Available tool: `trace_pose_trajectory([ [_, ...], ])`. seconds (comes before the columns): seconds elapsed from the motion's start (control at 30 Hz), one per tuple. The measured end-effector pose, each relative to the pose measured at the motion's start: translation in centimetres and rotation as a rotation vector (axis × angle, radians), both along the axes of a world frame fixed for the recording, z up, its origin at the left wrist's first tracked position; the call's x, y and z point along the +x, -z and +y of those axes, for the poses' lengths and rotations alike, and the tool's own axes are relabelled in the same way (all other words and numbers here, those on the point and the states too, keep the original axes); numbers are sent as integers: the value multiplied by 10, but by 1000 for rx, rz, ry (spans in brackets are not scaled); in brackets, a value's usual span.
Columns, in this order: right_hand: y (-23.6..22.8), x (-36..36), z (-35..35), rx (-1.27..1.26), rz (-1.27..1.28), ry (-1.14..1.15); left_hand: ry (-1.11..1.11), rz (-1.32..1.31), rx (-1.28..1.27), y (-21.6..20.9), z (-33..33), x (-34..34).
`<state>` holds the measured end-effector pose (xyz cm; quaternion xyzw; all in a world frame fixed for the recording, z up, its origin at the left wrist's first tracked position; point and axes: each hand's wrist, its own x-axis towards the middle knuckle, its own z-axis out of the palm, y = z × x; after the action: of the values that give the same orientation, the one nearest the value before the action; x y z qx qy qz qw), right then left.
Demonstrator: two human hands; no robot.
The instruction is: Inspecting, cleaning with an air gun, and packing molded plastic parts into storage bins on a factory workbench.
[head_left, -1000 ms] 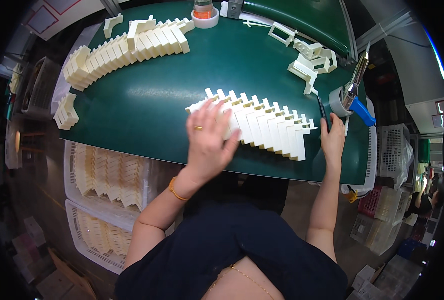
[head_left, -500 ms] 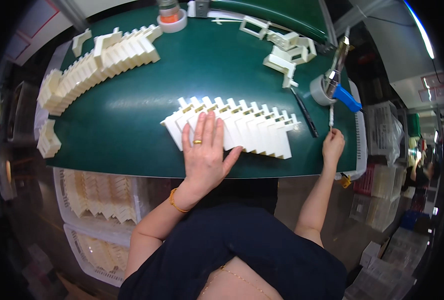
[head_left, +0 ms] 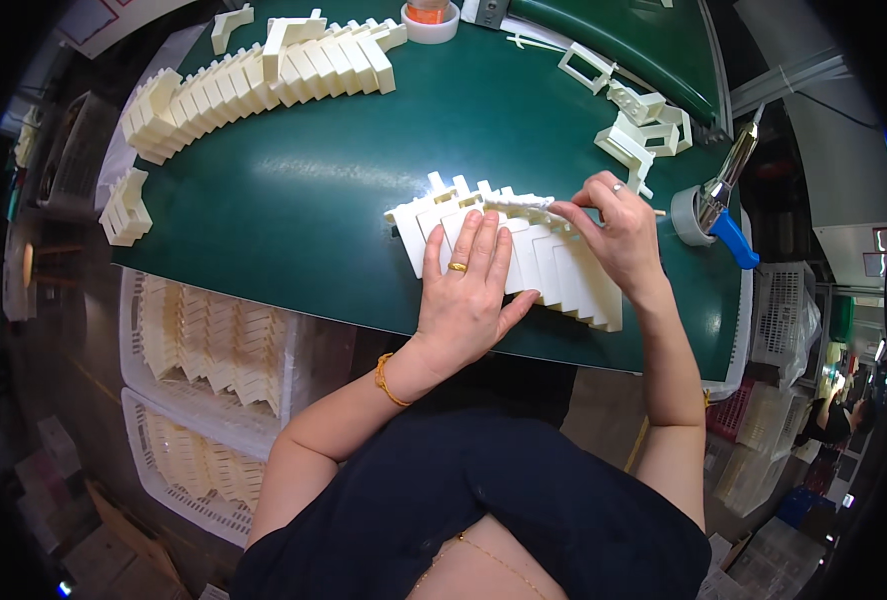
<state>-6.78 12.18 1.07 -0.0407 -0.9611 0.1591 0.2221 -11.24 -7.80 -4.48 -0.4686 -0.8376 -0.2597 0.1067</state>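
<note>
A fanned row of overlapping cream plastic parts [head_left: 554, 265] lies on the green table near its front edge. My left hand [head_left: 469, 275] rests flat on the row's left half, fingers stretched out. Over the row's right half, my right hand [head_left: 619, 225] pinches a slim stick with a white, fluffy-looking end [head_left: 519, 201]. That white end lies along the parts' upper edge, at their small pegs; I cannot tell whether it touches them. The stick's other end shows to the right of the hand.
A longer row of cream parts [head_left: 294, 75] stands at the far left, with a small stack [head_left: 126, 210] nearer. Loose cream frames [head_left: 644, 110] lie far right, beside a blue-handled hot-air tool [head_left: 732, 238] in a tape roll [head_left: 688, 216]. Crates of parts [head_left: 289, 360] stand below the table, left.
My right hand has brought the stick from the table's right side over to the row's upper edge. My left hand stays flat on the parts. The view has shifted and turned.
</note>
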Motion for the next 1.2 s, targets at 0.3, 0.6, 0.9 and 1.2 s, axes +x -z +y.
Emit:
trace_pose_trajectory([
  [0.3, -12, -14, 7, -6, 4, -1, 4, 17, -12, 4, -1, 2],
  [0.6, -24, -44, 11, -511, -435, 67, -1, 34, -24, 5, -2, 2],
  [0.9, 21, -100, 29, -1107, -1095, -174, -1, 22, -5, 5, 0, 1],
  [1.2, 35, -97, 28, -1168, -1066, -177, -3, 7, -3, 6, 0, 1],
])
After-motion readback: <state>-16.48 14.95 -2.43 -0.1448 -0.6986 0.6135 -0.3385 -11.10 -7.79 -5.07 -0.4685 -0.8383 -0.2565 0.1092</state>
